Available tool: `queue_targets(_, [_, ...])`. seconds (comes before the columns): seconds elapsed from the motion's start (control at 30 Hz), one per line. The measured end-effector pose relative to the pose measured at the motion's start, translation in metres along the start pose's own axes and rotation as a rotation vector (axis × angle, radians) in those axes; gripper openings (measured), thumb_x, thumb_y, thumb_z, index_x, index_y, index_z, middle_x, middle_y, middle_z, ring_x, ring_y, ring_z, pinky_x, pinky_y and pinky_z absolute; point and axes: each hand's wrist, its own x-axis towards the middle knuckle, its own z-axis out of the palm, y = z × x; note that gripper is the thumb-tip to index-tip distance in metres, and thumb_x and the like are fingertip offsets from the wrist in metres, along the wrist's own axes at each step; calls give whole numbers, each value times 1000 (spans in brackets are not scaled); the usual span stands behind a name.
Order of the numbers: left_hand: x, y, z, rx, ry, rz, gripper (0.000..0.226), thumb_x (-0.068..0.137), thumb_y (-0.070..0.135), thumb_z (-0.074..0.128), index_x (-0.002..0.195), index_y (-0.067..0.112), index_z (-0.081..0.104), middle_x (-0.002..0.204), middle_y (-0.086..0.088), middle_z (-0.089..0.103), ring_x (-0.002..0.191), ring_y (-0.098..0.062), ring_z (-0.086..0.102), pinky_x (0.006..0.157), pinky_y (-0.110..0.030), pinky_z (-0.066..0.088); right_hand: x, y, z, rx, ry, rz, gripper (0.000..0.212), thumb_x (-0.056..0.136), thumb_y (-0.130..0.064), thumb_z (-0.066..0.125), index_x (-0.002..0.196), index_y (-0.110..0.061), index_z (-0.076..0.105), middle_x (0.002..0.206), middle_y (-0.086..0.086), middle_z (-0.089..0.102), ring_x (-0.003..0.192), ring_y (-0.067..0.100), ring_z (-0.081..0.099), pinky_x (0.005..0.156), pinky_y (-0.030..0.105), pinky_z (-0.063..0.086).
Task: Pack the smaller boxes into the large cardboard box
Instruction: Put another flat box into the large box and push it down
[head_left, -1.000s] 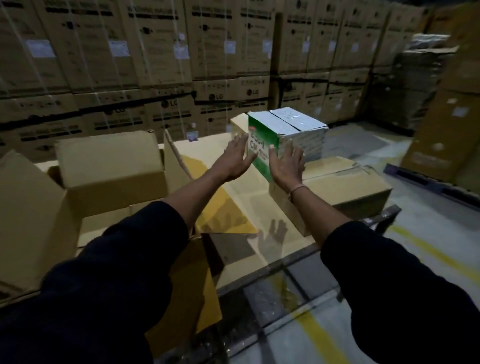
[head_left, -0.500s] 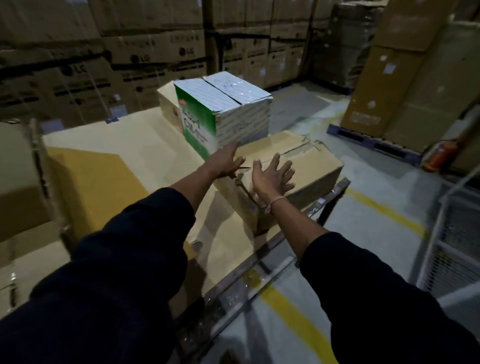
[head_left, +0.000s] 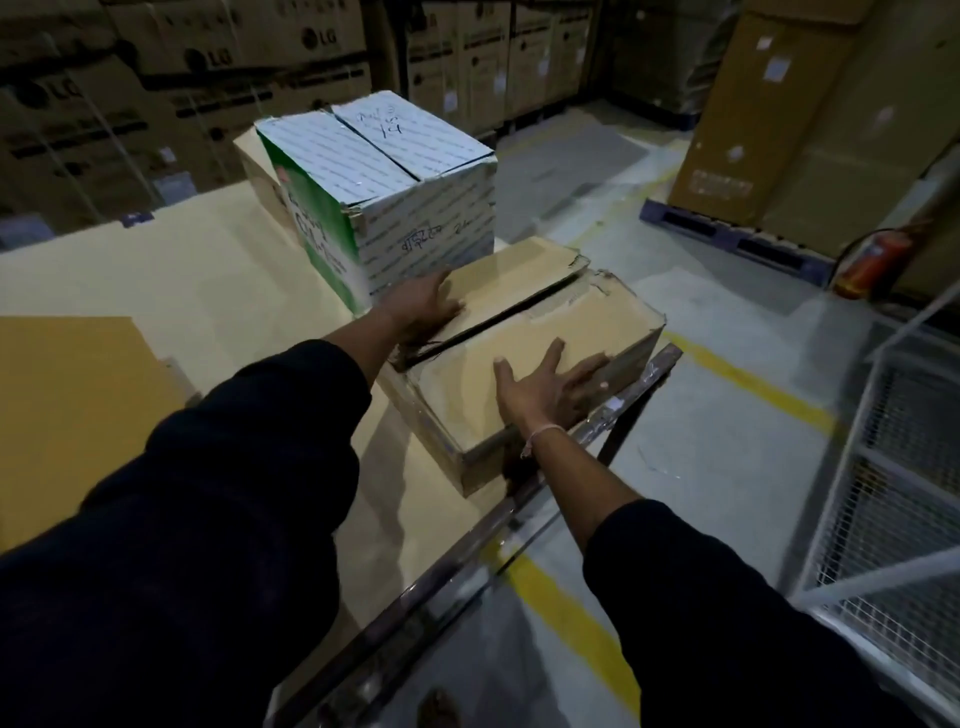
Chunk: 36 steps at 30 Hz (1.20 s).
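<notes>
While the left hand (head_left: 423, 306) half-hides, flat on the brown box (head_left: 524, 358), the right hand (head_left: 545, 387) lies spread.

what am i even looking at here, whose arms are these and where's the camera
There is no machine here: a person wears a wide-angle camera on the head, so you look forward and down along their own dark-sleeved arms. Both hands lie flat on a low brown cardboard box that sits at the table's right edge. The left hand rests on its far flap, the right hand on its near flap. Nothing is gripped yet. Behind it stands a taller green and white box. Stacked cartons fill the warehouse background.
</notes>
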Motion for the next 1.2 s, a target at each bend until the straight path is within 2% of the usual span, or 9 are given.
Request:
queue_targets(0.07, [6, 1, 5, 31, -45, -59, 80, 101, 62, 49, 164, 22, 20, 162, -18, 37, 143, -38, 42, 113, -44, 39, 10, 8, 0, 21, 12, -26, 99, 91, -68, 62, 167, -31, 10, 160, 11, -47, 154, 51, -17, 121, 60, 26])
queue_targets(0.17, [7, 5, 15, 109, -76, -94, 83, 99, 70, 41, 161, 17, 25, 162, -23, 29, 146, -40, 34, 117, -48, 33, 22, 16, -4, 49, 18, -35, 105, 85, -70, 68, 166, -32, 13, 157, 11, -51, 155, 52, -13, 118, 58, 32])
queue_targets(0.37, [-14, 32, 28, 179, -137, -255, 96, 88, 84, 40, 164, 31, 15, 167, -25, 13, 152, -44, 20, 121, -55, 27, 32, 49, -34, 50, -31, -85, 110, 82, -76, 66, 166, -33, 11, 157, 21, -47, 155, 53, 0, 120, 54, 34])
queue_targets(0.47, [-37, 50, 41, 243, -187, -341, 109, 79, 95, 35, 164, 34, 6, 167, -24, 15, 147, -47, 30, 115, -59, 36, 40, 71, -60, 69, -86, -115, 109, 82, -74, 68, 166, -35, 11, 166, 25, -29, 155, 52, 3, 118, 54, 36])
queue_targets(0.63, [-76, 84, 68, 331, -191, -411, 127, 66, 105, 25, 164, 26, 5, 148, -28, 44, 124, -43, 57, 93, -52, 56, 59, 106, -101, 19, -157, -177, 110, 78, -77, 69, 165, -38, 14, 169, 21, 11, 154, 43, 24, 108, 52, 46])
queue_targets(0.73, [-84, 98, 67, 231, -171, -471, 130, 64, 105, 33, 162, 23, 9, 144, -29, 48, 124, -43, 56, 96, -50, 54, 66, 108, -117, -3, -231, -186, 111, 79, -76, 70, 165, -38, 11, 167, 23, 17, 152, 44, 27, 108, 52, 45])
queue_targets(0.87, [-99, 107, 64, -73, -96, -488, 124, 66, 99, 50, 163, 33, 11, 164, -24, 22, 144, -45, 38, 114, -55, 38, 61, 101, -124, -7, -273, -163, 111, 81, -72, 72, 165, -38, 8, 167, 24, 14, 153, 45, 22, 111, 53, 41])
queue_targets(1.0, [-119, 122, 69, -131, 13, -512, 122, 59, 102, 52, 159, 42, 20, 155, -24, 36, 138, -47, 42, 111, -56, 35, 57, 107, -129, 7, -284, -152, 114, 78, -71, 74, 165, -40, 8, 168, 24, 14, 154, 44, 22, 112, 50, 40])
queue_targets(1.2, [-169, 139, 75, -214, 132, -587, 117, 54, 104, 50, 152, 42, 39, 143, -23, 50, 131, -44, 49, 106, -53, 40, 59, 101, -148, -111, -362, -255, 118, 71, -81, 72, 165, -39, 14, 157, 21, 37, 146, 42, 35, 113, 51, 39])
